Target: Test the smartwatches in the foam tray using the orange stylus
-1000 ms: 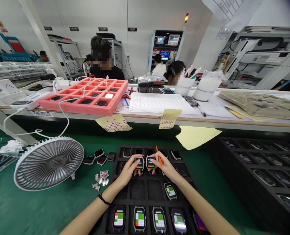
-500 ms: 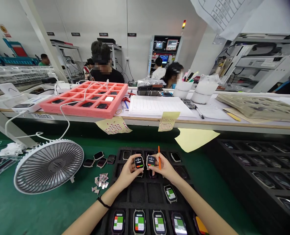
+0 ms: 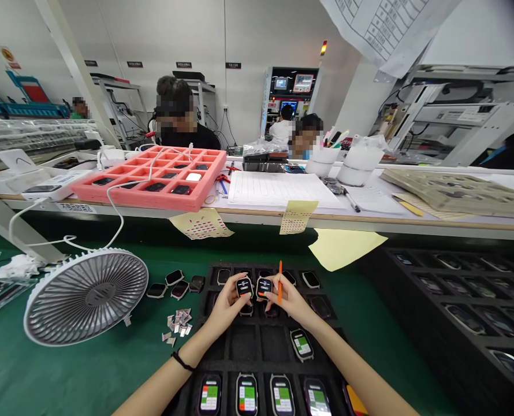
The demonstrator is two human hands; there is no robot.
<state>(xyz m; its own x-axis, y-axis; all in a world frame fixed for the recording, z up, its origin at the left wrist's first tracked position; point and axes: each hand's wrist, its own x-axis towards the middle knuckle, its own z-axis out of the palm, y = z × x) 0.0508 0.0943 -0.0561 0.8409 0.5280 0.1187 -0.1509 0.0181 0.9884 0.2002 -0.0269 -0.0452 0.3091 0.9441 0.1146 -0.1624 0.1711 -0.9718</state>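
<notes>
A smartwatch [image 3: 244, 287] sits pinched in our left hand [image 3: 227, 304] and a second smartwatch [image 3: 264, 287] in our right hand [image 3: 290, 300], along with an upright orange pen [image 3: 279, 283], above a black foam tray [image 3: 244, 344] on the green surface [image 3: 66, 375]. Coloured bars show on the screens; their writing is too small to read.

White walls [image 3: 153, 34] all round, bright & even light. At 12 o'clock, a tall control cabinet w/ lit screens [image 3: 289, 86] stands against the wall, small signal lamp [image 3: 323, 48] just beside its top rt corner. Row of black wall signs [image 3: 184, 65] runs high up from 11 to 12. Slanted white column [image 3: 73, 69] at 10, metal shelf rack [image 3: 114, 98] just past it. Big white equip. frame [image 3: 465, 110] at 2. Printed sheet [image 3: 382, 29] hangs at 1. Long white-topped bench w/ wood edge [image 3: 369, 222] crosses the room, green-topped bench [image 3: 66, 375] nearer.
</notes>
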